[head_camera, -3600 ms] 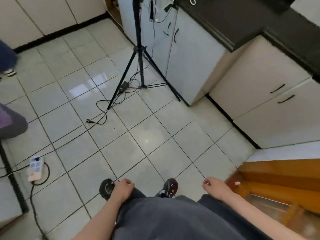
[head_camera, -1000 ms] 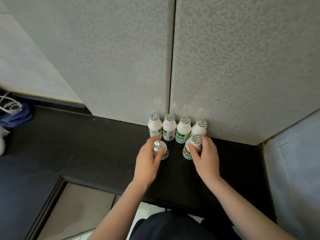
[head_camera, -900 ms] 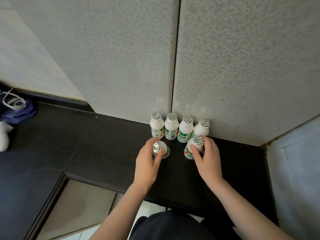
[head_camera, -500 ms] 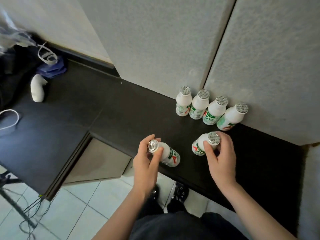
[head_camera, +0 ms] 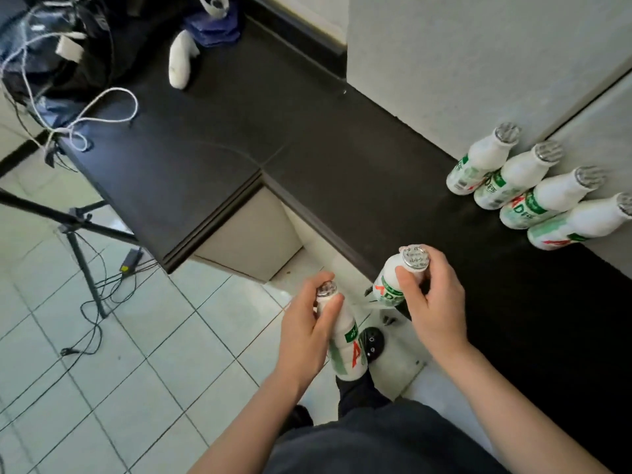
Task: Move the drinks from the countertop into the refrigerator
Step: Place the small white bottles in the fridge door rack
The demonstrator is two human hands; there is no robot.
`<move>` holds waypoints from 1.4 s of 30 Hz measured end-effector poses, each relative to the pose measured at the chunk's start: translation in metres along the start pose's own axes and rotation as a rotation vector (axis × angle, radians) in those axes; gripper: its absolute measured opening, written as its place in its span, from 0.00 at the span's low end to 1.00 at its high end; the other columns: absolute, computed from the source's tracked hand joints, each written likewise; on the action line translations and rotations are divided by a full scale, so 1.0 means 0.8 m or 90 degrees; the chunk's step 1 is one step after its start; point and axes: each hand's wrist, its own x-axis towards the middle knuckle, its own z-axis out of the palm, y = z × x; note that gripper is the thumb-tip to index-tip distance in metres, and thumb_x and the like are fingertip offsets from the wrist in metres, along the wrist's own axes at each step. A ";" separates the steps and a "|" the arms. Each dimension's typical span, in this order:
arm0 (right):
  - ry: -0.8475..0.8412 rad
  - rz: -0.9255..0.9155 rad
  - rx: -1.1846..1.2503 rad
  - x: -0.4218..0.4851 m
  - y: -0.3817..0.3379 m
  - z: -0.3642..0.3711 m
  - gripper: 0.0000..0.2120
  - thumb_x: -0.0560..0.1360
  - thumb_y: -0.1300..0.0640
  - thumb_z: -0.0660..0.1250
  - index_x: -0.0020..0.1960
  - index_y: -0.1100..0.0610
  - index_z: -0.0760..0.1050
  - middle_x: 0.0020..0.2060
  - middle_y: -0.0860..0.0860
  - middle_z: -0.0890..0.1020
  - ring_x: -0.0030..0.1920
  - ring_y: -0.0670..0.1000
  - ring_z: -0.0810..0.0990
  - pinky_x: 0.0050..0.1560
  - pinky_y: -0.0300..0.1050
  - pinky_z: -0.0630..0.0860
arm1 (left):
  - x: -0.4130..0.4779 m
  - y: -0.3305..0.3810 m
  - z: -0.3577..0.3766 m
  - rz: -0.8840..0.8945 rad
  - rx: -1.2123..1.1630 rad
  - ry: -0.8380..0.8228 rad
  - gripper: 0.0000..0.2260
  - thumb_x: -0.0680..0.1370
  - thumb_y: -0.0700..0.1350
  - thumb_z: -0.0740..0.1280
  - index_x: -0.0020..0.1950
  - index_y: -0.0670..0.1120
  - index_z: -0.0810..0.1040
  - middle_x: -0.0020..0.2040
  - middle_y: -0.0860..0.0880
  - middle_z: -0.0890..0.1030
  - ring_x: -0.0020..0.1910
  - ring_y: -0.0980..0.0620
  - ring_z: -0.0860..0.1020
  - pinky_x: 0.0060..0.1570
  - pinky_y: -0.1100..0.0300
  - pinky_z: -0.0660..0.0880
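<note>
the person's left hand (head_camera: pixel 304 331) has its grip clenched round the neck of one white drink bottle (head_camera: pixel 343 343), hanging off the counter (head_camera: pixel 307 138) and over the tiled floor (head_camera: pixel 136 354). the right hand (head_camera: pixel 432 299) grasps a second bottle (head_camera: pixel 398 278) the same way, fingertips pinching just under its foil cap, near the counter's front edge. four more bottles (head_camera: pixel 533 189) stand in a row against the wall panel at the back of the counter, touching or nearly touching one another. the refrigerator is not in view.

both bottles look held only by the narrow neck, with the heavy body below. a quick turn or swing could probably let one slip through the fingers and drop to the tiles. the refrigerator door will likely need a free hand, and neither is free, so shifting two bottles into one hand may be where a fumble comes. cables and a tripod leg (head_camera: pixel 82 265) on the floor to the left could catch a foot.
</note>
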 end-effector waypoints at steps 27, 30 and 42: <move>-0.404 0.074 0.112 -0.344 -0.258 0.437 0.05 0.77 0.51 0.64 0.48 0.52 0.73 0.46 0.55 0.79 0.48 0.55 0.79 0.52 0.58 0.77 | -0.421 -0.302 -0.470 -0.224 -0.034 0.503 0.12 0.75 0.46 0.69 0.53 0.62 0.73 0.49 0.59 0.80 0.48 0.60 0.77 0.48 0.59 0.75; -0.472 -0.006 0.079 -0.366 -0.297 0.485 0.03 0.77 0.50 0.64 0.45 0.47 0.72 0.47 0.53 0.80 0.47 0.52 0.78 0.49 0.54 0.75 | -0.453 -0.322 -0.489 -0.253 -0.130 0.626 0.15 0.76 0.45 0.69 0.49 0.66 0.72 0.47 0.61 0.81 0.45 0.62 0.78 0.42 0.68 0.73; -0.801 -0.200 -0.008 -0.542 -0.446 0.769 0.07 0.77 0.50 0.65 0.52 0.52 0.73 0.44 0.48 0.80 0.43 0.43 0.78 0.40 0.41 0.72 | -0.606 -0.438 -0.608 -0.450 -0.271 0.974 0.13 0.75 0.45 0.70 0.49 0.65 0.73 0.47 0.59 0.82 0.46 0.62 0.79 0.44 0.61 0.74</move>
